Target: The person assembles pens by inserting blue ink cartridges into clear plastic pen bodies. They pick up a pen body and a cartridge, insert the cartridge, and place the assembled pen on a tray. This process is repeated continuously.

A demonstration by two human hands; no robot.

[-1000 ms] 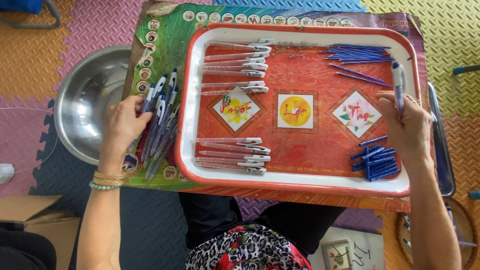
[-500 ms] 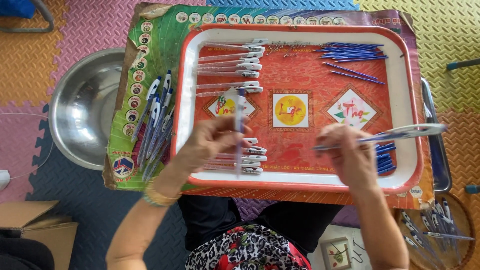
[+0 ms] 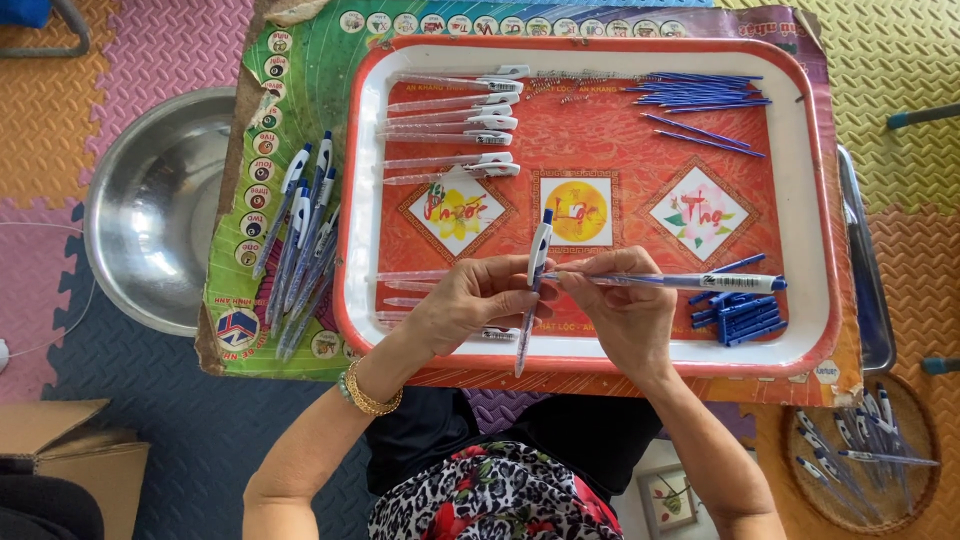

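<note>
We were looking at a home turned into a small piecework spot: the floor [image 3: 130, 40] was covered in interlocking foam play mats in pink, yellow and grey, and a decorated serving tray [image 3: 815, 200] rested on a printed board [image 3: 300, 60] as a work surface. Pen parts lay sorted in rows, with a steel basin [image 3: 150, 210] and a woven basket [image 3: 900, 400] of pens beside it.

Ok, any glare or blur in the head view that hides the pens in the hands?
Head view: sharp, even daylight, soft shadows. Glare sits on the steel bowl only. The pen in the left hand and the pen in the right hand read clearly, with no motion blur.
</note>
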